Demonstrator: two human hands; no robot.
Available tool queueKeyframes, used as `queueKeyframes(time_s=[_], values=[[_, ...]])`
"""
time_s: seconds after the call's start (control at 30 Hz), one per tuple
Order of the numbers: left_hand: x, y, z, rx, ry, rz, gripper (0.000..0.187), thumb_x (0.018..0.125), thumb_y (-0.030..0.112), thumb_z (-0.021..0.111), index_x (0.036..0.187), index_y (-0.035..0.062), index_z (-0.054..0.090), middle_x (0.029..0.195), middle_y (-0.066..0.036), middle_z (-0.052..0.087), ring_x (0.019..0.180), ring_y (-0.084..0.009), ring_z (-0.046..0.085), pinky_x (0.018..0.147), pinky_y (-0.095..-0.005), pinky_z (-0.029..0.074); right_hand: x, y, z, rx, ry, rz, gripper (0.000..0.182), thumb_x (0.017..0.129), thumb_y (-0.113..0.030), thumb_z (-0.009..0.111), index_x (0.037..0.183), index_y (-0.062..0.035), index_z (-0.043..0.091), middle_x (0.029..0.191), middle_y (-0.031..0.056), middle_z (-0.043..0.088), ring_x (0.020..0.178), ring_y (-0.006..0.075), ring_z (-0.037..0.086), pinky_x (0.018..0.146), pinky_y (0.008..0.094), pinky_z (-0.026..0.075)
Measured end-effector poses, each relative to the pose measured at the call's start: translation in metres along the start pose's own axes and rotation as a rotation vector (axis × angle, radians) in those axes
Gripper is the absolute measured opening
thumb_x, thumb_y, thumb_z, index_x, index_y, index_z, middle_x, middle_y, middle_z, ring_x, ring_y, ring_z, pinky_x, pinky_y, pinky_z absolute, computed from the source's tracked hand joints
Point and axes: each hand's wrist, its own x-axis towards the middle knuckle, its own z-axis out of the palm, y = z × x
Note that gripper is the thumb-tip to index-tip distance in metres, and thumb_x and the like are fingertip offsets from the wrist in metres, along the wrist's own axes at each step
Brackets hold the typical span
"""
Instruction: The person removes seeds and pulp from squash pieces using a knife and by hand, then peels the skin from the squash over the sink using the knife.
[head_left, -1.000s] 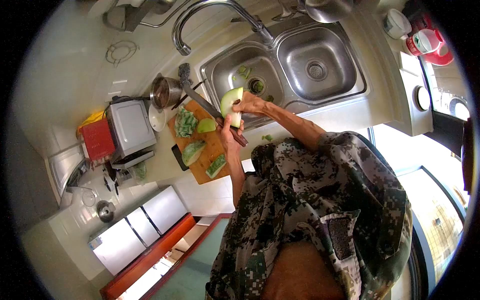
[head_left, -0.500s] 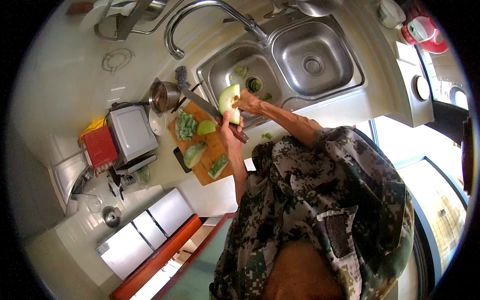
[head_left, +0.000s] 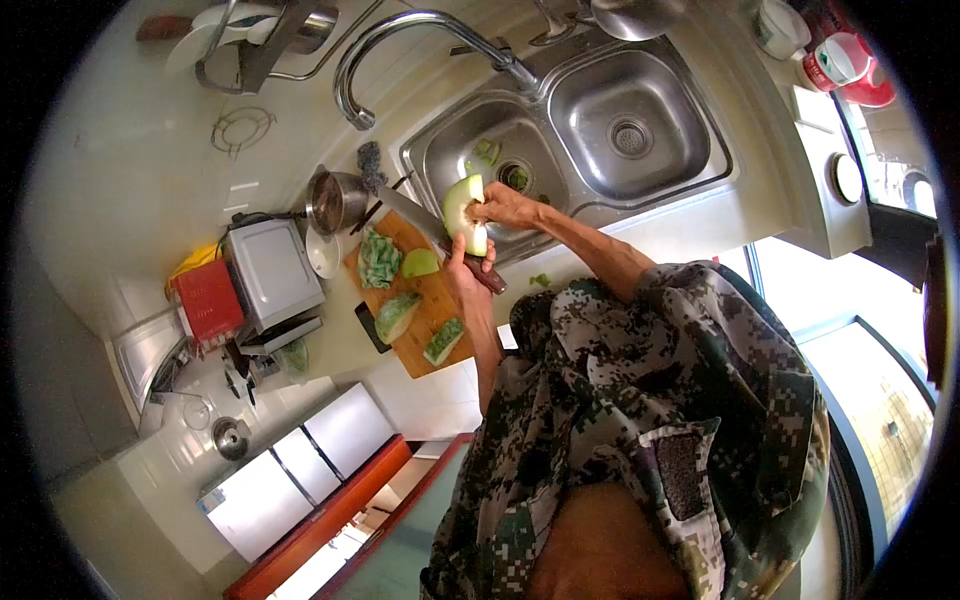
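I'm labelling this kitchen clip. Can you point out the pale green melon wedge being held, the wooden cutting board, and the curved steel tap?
Pale green melon wedge (head_left: 463, 208), head view, on its cut face.
Wooden cutting board (head_left: 437, 300), head view, bare middle.
Curved steel tap (head_left: 400, 24), head view, top of arch.

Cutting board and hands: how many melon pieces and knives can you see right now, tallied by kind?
Melon pieces lying on the cutting board: 4, namely a peel pile, a pale wedge, a chunk and a strip.
Melon piece in hand, held by the right hand: 1.
Knives, the knife in the left hand: 1.
Total: 6.
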Motion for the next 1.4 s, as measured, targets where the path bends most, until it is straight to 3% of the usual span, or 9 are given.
queueKeyframes(time_s=[0.17, 0.5, 0.7, 0.77, 0.9, 0.97, 1.17, 1.27, 1.4], values=[[0.001, 0.003, 0.002, 0.010, 0.029, 0.006, 0.031, 0.093, 0.028, 0.054, 0.095, -0.0033, 0.054, 0.070, -0.015, 0.059, 0.049, -0.0179, 0.050, 0.043, -0.0259, 0.037, 0.000, 0.002, 0.008, 0.118, 0.012, -0.102, 0.034, 0.084, -0.032, 0.062, 0.086, 0.0012, 0.067, 0.075, 0.0022, 0.061, 0.070, 0.0092, 0.053, 0.065, 0.0273, 0.044], [0.002, 0.000, 0.003, 0.064, -0.002, 0.039, 0.035, 0.094, 0.032, 0.051, 0.100, -0.0021, 0.052, 0.072, -0.014, 0.059, 0.051, -0.0172, 0.050, 0.042, -0.0242, 0.036, -0.005, -0.004, 0.006, 0.066, 0.028, -0.097, 0.032, 0.085, -0.030, 0.059, 0.082, 0.0004, 0.066, 0.069, 0.0004, 0.058, 0.064, 0.0103, 0.050, 0.059, 0.0279, 0.042], [0.003, -0.001, 0.005, 0.035, -0.020, 0.019, 0.036, 0.094, 0.033, 0.050, 0.101, -0.0025, 0.052, 0.072, -0.013, 0.058, 0.052, -0.0164, 0.049, 0.042, -0.0240, 0.036, 0.008, 0.019, 0.010, -0.033, 0.110, -0.163, 0.029, 0.087, -0.026, 0.056, 0.080, 0.0003, 0.066, 0.061, -0.0013, 0.050, 0.057, 0.0086, 0.042, 0.053, 0.0281, 0.037], [0.002, 0.001, 0.009, -0.004, -0.078, 0.030, 0.036, 0.094, 0.034, 0.051, 0.101, -0.0017, 0.052, 0.072, -0.012, 0.058, 0.051, -0.0154, 0.048, 0.041, -0.0235, 0.036, -0.002, -0.002, 0.008, 0.141, 0.050, -0.031, 0.030, 0.088, -0.026, 0.054, 0.084, 0.0014, 0.065, 0.065, -0.0004, 0.052, 0.060, 0.0089, 0.044, 0.055, 0.0278, 0.037], [0.001, 0.002, 0.006, -0.047, -0.027, 0.060, 0.036, 0.093, 0.032, 0.054, 0.095, -0.0036, 0.054, 0.072, -0.015, 0.059, 0.050, -0.0174, 0.049, 0.041, -0.0237, 0.035, -0.006, -0.007, 0.006, 0.267, -0.018, -0.011, 0.033, 0.091, -0.030, 0.052, 0.090, 0.0015, 0.065, 0.072, 0.0010, 0.055, 0.067, 0.0086, 0.047, 0.058, 0.0260, 0.039], [-0.002, 0.002, 0.009, -0.073, 0.015, 0.045, 0.036, 0.093, 0.032, 0.054, 0.095, -0.0037, 0.054, 0.072, -0.014, 0.059, 0.050, -0.0175, 0.049, 0.041, -0.0244, 0.035, 0.001, 0.000, 0.004, -0.069, -0.048, -0.087, 0.041, 0.094, -0.036, 0.050, 0.093, 0.0022, 0.063, 0.076, 0.0037, 0.057, 0.072, 0.0120, 0.050, 0.063, 0.0291, 0.041], [-0.003, -0.002, 0.009, -0.091, 0.031, 0.072, 0.034, 0.092, 0.031, 0.056, 0.096, -0.0033, 0.054, 0.072, -0.013, 0.058, 0.051, -0.0183, 0.049, 0.041, -0.0253, 0.035, -0.004, -0.010, 0.013, -0.112, -0.042, -0.134, 0.044, 0.098, -0.036, 0.041, 0.096, 0.0039, 0.058, 0.074, 0.0123, 0.058, 0.071, 0.0203, 0.053, 0.070, 0.0380, 0.044], [0.001, -0.004, 0.008, -0.041, 0.082, 0.065, 0.033, 0.091, 0.032, 0.055, 0.103, 0.0010, 0.051, 0.074, -0.011, 0.058, 0.051, -0.0180, 0.051, 0.041, -0.0241, 0.037, -0.004, -0.016, 0.013, -0.286, -0.050, -0.141, 0.040, 0.100, -0.032, 0.038, 0.097, 0.0034, 0.057, 0.074, 0.0125, 0.057, 0.070, 0.0191, 0.053, 0.068, 0.0374, 0.044], [0.000, -0.004, 0.008, -0.005, 0.086, 0.045, 0.033, 0.092, 0.032, 0.055, 0.103, 0.0010, 0.051, 0.075, -0.011, 0.058, 0.053, -0.0183, 0.051, 0.040, -0.0241, 0.037, -0.003, -0.020, 0.011, -0.261, -0.096, -0.124, 0.037, 0.100, -0.029, 0.038, 0.096, 0.0033, 0.057, 0.073, 0.0122, 0.057, 0.066, 0.0189, 0.052, 0.067, 0.0374, 0.044]])
